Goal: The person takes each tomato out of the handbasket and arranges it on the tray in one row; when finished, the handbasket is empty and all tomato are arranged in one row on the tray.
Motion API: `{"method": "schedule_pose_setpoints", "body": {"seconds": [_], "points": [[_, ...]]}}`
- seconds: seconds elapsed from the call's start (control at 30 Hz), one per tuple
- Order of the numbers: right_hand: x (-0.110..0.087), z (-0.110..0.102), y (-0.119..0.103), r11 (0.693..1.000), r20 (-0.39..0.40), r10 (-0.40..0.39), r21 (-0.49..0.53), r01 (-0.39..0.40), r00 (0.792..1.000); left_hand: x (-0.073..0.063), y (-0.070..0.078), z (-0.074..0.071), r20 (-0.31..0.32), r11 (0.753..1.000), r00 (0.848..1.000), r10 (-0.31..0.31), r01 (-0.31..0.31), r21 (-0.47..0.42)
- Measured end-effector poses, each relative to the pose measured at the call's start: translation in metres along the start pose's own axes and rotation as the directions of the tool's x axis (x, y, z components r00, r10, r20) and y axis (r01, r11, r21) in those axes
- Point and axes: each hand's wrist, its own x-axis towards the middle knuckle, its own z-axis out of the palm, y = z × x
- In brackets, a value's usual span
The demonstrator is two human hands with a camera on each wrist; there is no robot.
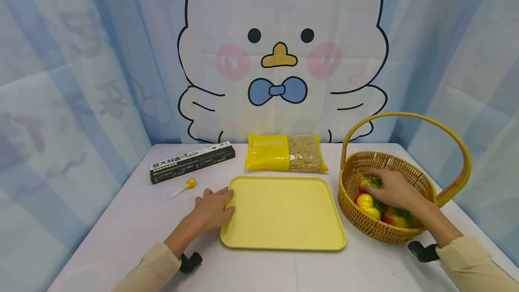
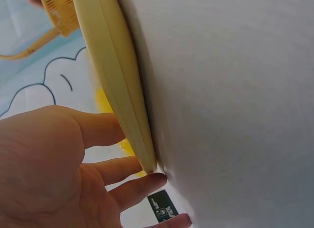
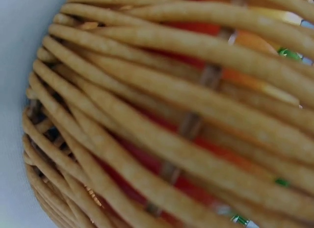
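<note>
A: Pose of the left hand (image 1: 212,211)?
B: Palm down at the left edge of the yellow tray (image 1: 284,215), fingers spread, some touching the rim. Grip apart.
A: And the right hand (image 1: 391,188)?
B: Reaches down inside the wicker basket (image 1: 358,220), thumb and fingers about the upper fruit (image 1: 374,183). Cannot tell whether that grip is clamped; the right wrist view gives only woven strands, with red and orange showing through.
A: Materials?
B: Tray smooth, rectangular, rounded corners, low raised rim, flat on the bench (image 1: 259,271). Basket round, woven, arched handle, right of the tray. The lower fruits (image 1: 368,206) in it are glossy, yellow-red, lobed, with green tops.
A: Writing?
B: Black-and-white carton (image 1: 192,162), back left: "意大利面 PASTA", "Blackpepperflavorsauce". Yellow pasta bag (image 1: 285,152) behind the tray: "ASTATIME" legible, with a clear window over small pale pieces. A yellow-wrapped lollipop (image 1: 190,184) lies between carton and left hand.
</note>
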Motion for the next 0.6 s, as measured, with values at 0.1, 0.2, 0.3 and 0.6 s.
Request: {"method": "schedule_pose_setpoints", "body": {"seconds": [0.1,0.2,0.3,0.6], "points": [[0.0010,-0.0003,0.0007,1.000,0.007,0.015,0.004,-0.015,1.000,-0.0010,0.0002,-0.0003,0.000,1.000,1.000,0.001,-0.001,0.008],[0.0016,-0.0009,0.0012,0.999,0.014,0.042,0.013,-0.042,0.999,-0.0021,0.0007,-0.0008,-0.001,1.000,1.000,0.004,-0.004,0.008],[0.0017,-0.0011,0.0017,0.998,0.020,0.066,0.022,-0.066,0.998,-0.0027,0.0010,-0.0011,0.000,1.000,1.000,0.009,-0.009,0.007],[0.0056,-0.0003,0.0015,0.998,0.023,0.052,0.028,-0.053,0.998,-0.0027,0.0009,-0.0018,0.001,1.000,1.000,0.005,-0.005,0.012]]}}
